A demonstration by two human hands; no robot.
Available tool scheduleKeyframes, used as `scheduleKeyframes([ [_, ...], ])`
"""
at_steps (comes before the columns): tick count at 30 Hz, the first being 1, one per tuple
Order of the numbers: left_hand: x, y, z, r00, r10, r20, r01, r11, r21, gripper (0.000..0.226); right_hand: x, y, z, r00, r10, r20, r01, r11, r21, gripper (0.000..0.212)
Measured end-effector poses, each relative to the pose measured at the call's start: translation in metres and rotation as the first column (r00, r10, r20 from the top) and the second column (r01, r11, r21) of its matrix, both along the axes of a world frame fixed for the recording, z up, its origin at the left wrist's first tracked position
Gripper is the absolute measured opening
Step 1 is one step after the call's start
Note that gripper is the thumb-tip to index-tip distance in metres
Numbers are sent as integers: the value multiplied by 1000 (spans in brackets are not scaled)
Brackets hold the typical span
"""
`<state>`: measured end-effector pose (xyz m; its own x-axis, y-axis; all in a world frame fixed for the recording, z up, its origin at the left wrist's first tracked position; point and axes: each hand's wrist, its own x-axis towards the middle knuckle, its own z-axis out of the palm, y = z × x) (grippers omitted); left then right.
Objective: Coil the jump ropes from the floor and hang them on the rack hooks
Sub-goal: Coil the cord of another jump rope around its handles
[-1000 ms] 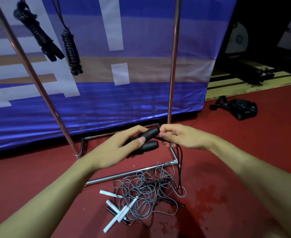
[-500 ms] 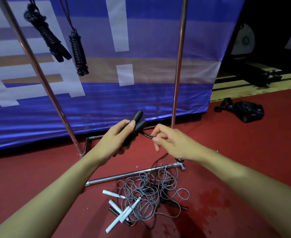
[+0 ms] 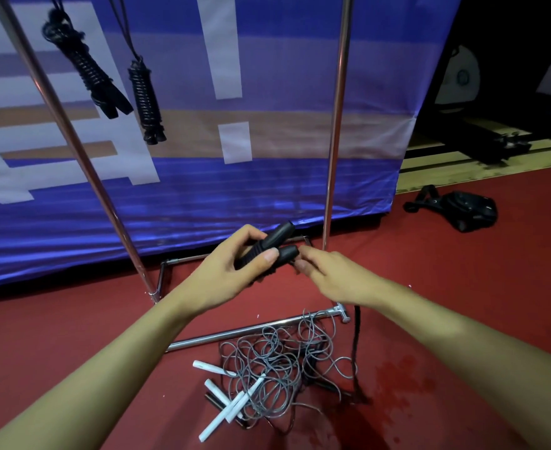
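Observation:
My left hand (image 3: 231,271) grips two black jump-rope handles (image 3: 269,245) side by side, pointing up to the right. My right hand (image 3: 329,274) is at the handles' ends, fingertips pinching the black rope where it leaves them. That black rope (image 3: 357,345) hangs from under my right hand down to the floor. A tangle of grey ropes (image 3: 277,362) with white handles (image 3: 231,407) lies on the red floor below my hands. Two coiled black ropes (image 3: 95,76) (image 3: 145,102) hang from the rack at upper left.
The metal rack has a slanted pole (image 3: 72,147), an upright pole (image 3: 334,125) and a base bar (image 3: 251,329) on the floor. A blue banner (image 3: 267,177) stands behind it. A black bag (image 3: 462,209) lies on the floor at right.
My hands with the black handles have risen and stayed together. My right hand moved back to the handle ends, and the black rope now hangs straight down to the floor.

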<state>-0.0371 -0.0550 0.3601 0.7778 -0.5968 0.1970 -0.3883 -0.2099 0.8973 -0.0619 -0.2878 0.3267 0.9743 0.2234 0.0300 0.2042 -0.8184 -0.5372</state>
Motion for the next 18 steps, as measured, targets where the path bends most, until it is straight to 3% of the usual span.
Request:
scheduleKeyframes([
  [3, 8, 6, -1, 993, 110, 41, -112, 993, 28, 28, -7, -5, 0, 995, 100, -14, -100, 995, 4, 25],
  [7, 18, 10, -9, 952, 265, 156, -286, 949, 131, 19, -14, 4, 9, 993, 116, 6, -116, 993, 17, 15],
  [9, 23, 10, -12, 932, 314, 180, -342, 926, 157, 20, -18, 14, 16, 993, 110, 49, -109, 994, -15, 23],
  [14, 27, 11, -20, 937, 261, 231, -323, 899, 295, 26, -28, 26, 34, 937, 161, 309, -23, 913, -407, 20],
  [18, 26, 12, -17, 962, 174, 212, -244, 897, 370, 53, -25, 21, 42, 809, 304, 503, 18, 843, -538, 28],
])
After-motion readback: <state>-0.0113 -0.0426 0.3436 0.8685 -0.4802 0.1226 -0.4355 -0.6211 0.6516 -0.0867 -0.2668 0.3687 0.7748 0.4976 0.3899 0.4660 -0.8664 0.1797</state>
